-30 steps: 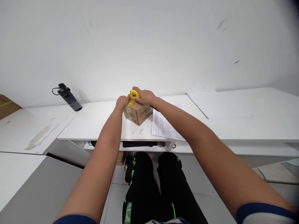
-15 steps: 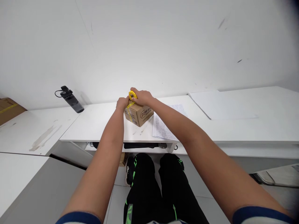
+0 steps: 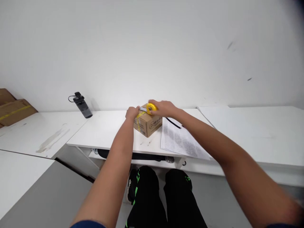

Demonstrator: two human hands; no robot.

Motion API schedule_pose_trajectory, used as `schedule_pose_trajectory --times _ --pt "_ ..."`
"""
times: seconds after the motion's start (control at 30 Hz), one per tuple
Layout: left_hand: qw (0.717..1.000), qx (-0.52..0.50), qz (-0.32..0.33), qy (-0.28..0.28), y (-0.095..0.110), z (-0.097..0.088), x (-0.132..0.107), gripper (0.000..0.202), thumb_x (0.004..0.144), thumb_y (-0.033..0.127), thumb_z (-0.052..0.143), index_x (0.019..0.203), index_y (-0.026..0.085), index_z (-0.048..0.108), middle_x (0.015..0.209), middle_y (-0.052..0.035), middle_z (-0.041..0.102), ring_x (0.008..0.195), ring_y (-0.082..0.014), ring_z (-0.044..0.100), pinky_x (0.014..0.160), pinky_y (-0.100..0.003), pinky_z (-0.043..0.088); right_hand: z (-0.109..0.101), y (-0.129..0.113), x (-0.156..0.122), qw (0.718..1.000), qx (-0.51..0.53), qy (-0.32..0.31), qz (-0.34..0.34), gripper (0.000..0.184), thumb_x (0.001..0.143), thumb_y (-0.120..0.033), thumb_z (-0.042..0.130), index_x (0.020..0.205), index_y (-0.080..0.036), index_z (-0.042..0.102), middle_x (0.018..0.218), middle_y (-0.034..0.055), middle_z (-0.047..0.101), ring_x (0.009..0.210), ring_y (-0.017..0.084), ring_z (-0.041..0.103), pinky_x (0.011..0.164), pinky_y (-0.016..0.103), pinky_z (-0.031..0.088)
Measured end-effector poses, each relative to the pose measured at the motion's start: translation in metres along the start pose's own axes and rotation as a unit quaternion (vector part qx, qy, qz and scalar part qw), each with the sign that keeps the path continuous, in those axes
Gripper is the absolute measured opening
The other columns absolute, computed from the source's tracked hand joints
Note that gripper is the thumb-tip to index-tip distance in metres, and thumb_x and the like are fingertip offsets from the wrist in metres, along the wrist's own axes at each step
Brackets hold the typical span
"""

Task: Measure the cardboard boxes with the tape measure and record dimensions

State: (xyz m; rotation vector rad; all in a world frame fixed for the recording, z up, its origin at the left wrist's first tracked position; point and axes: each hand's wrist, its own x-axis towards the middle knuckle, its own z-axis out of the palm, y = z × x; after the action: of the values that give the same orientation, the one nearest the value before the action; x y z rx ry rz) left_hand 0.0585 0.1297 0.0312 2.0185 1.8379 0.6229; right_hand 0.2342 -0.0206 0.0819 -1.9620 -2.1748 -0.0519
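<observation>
A small brown cardboard box [image 3: 149, 125] with yellow tape and printed lettering sits on the white desk. My right hand [image 3: 163, 108] is closed around a yellow tape measure [image 3: 151, 108] just over the top of the box. A short length of white blade [image 3: 142, 109] runs out of it to the left. At the box's far left edge, my left hand [image 3: 132, 113] pinches the blade's end; its fingertips are partly hidden. Below my right hand, a black strap-like strip [image 3: 173, 123] lies over the papers.
Handwritten papers [image 3: 182, 139] lie right of the box, and white sheets [image 3: 213, 110] farther right. A dark water bottle [image 3: 83, 106] stands by the wall. Larger cartons [image 3: 17, 109] are at the far left. A shelf [image 3: 142, 161] under the desk [image 3: 114, 126] holds a long black item.
My right hand has moved right with the tape measure, drawing out a length of blade. My left hand stays at the box's left edge. The camera view has shifted.
</observation>
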Motion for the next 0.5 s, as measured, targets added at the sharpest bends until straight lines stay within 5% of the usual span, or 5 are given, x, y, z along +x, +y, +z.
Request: schedule_pose_trajectory --times 0.23,0.5 --pt "0.999 -0.042 -0.017 -0.014 -0.001 -0.001 -0.009 0.052 0.099 0.061 0.053 0.110 0.015 0.074 0.123 -0.0232 0.078 0.113 -0.0315 0.076 0.086 -0.033 0.051 -0.004 0.031 -0.083 0.996 0.044 -0.021 0.070 0.059 0.095 -0.056 0.048 0.151 -0.037 0.044 0.089 0.0048 0.075 0.073 0.026 0.068 0.064 0.035 0.043" --pt "0.998 -0.059 -0.022 -0.029 0.003 -0.004 -0.013 0.051 0.100 0.060 0.051 0.110 0.015 0.073 0.125 -0.0220 0.077 0.114 -0.0306 0.075 0.085 -0.033 0.051 0.006 0.021 -0.066 0.997 0.018 -0.018 0.071 0.061 0.097 -0.055 0.044 0.154 -0.032 0.038 0.101 0.0093 0.077 0.080 0.029 0.069 0.063 0.035 0.041"
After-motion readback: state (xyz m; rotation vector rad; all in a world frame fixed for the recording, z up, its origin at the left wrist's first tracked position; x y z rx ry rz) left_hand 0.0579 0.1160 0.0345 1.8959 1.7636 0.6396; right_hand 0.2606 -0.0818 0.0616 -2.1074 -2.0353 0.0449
